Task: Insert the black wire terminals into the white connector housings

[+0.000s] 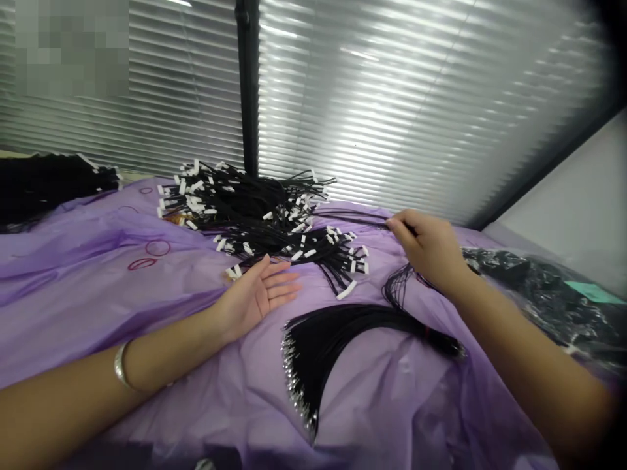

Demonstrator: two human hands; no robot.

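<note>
My purple-sheeted counter (206, 398), white-tagged black cords (249, 199) heaped towards the back, a fanned bundle of metal-tipped cords (343, 323) nearer me, red bands (133, 266) leftward, a filled plastic bag (533, 281) rightward

Bright glare across the blinds (372, 98)

no text can be read. white tags (347, 290) on the black cords (249, 202), at the middle of the frame, are too small to tell; a green label (595, 292) on the bag (512, 266), far right, is too blurred.
</note>
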